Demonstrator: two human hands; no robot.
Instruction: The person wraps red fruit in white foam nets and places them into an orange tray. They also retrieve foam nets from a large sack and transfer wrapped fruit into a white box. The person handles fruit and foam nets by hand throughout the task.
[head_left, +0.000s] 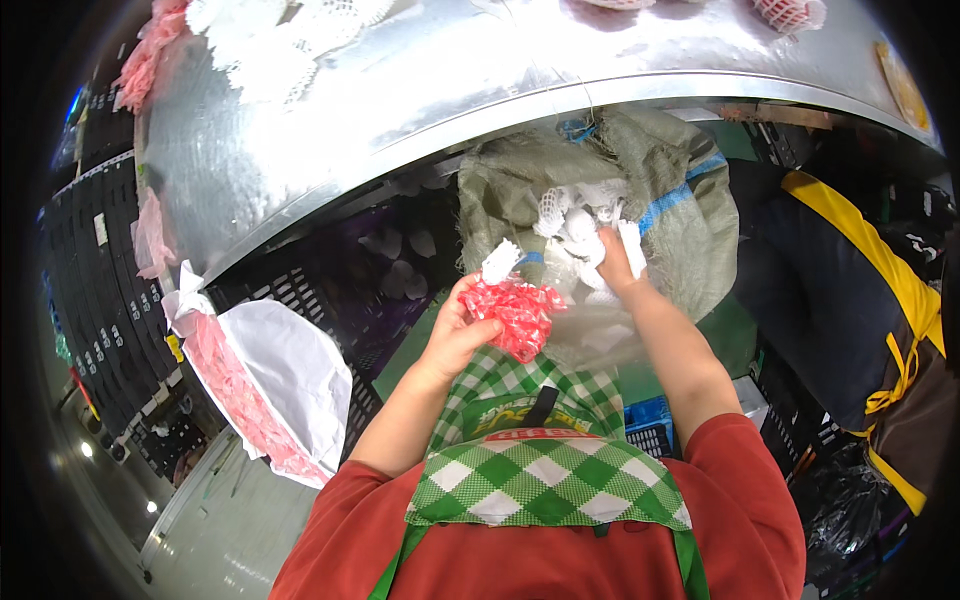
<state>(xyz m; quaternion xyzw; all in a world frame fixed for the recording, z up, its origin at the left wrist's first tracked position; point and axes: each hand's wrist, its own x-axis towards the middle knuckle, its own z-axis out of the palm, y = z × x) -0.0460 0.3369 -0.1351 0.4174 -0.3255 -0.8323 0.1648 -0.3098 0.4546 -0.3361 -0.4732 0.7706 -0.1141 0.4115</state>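
My left hand (463, 330) holds a bundle of red-and-white plastic film or netting (517, 313), with a white foam net (501, 261) at its upper end. To its right, my right hand (616, 259) reaches into a woven plastic sack (682, 247) with blue stripes, among white foam nets (581, 225). A white foam piece stands along that hand's right side; its fingertips are hidden, so its grip cannot be told. The sack hangs wide-mouthed below the metal table's edge, in front of my green checked apron (547, 480).
A metal table (360, 112) spans the top, bearing white foam nets (262, 52) and pink netting. At the left hangs a white bag (289, 360) of pink material beside black crates (112, 285). A person in dark clothing with yellow apron ties (810, 285) is close at right.
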